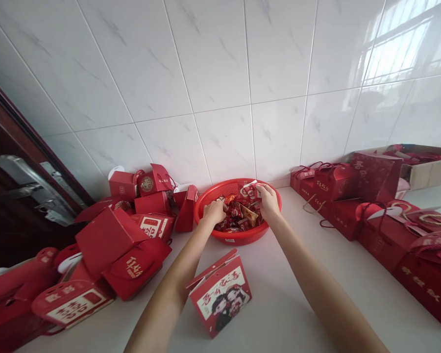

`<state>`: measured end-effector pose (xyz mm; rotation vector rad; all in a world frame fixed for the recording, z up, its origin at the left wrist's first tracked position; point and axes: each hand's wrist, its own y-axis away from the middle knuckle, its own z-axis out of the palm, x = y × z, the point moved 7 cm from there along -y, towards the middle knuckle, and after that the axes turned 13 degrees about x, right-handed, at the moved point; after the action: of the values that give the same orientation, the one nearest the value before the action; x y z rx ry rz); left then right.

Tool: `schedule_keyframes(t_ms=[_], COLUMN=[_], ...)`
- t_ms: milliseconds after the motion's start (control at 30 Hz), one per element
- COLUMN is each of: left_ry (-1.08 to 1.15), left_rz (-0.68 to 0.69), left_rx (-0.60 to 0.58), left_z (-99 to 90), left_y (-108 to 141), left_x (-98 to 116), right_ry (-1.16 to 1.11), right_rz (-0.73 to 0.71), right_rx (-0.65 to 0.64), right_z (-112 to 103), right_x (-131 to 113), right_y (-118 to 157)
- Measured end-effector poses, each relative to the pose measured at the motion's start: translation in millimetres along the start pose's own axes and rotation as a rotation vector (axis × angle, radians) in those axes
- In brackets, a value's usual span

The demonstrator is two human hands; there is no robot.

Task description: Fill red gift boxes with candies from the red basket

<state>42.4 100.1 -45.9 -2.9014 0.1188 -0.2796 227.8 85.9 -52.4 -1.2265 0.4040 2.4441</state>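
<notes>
A red plastic basket [238, 239] stands by the wall, holding wrapped candies [235, 212] in red and gold. My left hand [215, 212] reaches into its left side, fingers curled down among the candies; what they grip, if anything, is hidden. At the basket's right side my right hand [267, 198] is closed on the edge of a red candy packet [247, 192] with a white strip along its top. Between my forearms a red gift box [220, 296] with a cartoon couple on its front stands on the white counter [272, 294].
Several red gift boxes [110, 240] are heaped on the left. More red boxes [343, 215] with cord handles stand in rows on the right. A cardboard carton [431, 171] with red things inside sits at the far right. A dark door [14, 196] borders the left.
</notes>
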Motion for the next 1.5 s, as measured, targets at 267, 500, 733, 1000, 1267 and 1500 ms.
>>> schedule_keyframes(t_ms=[267, 500, 733, 1000, 1267, 1500], left_ry=[-0.11, -0.076, 0.018, 0.066, 0.132, 0.43], left_rz=[0.044, 0.121, 0.16, 0.156, 0.189, 0.194], left_rx=[-0.109, -0.149, -0.135, -0.088, -0.182, -0.185], left_z=[5.5, 17.9, 24.1, 19.0, 26.5, 27.2], left_y=[5.3, -1.4, -5.6, -6.0, -4.6, -8.2], left_x=[6.4, 5.0, 6.6, 7.4, 8.1, 7.1], right_ry=[0.009, 0.025, 0.026, 0.017, 0.013, 0.027], right_rz=[0.009, -0.016, 0.012, -0.017, -0.016, -0.016], right_rx=[-0.004, -0.004, 0.004, -0.014, -0.022, -0.009], right_z=[-0.8, -0.1, 0.2, 2.4, 2.8, 1.0], right_x=[1.2, 1.6, 1.1, -1.2, -0.7, -1.6], right_y=[-0.3, -0.6, 1.8, 2.5, 2.7, 3.7])
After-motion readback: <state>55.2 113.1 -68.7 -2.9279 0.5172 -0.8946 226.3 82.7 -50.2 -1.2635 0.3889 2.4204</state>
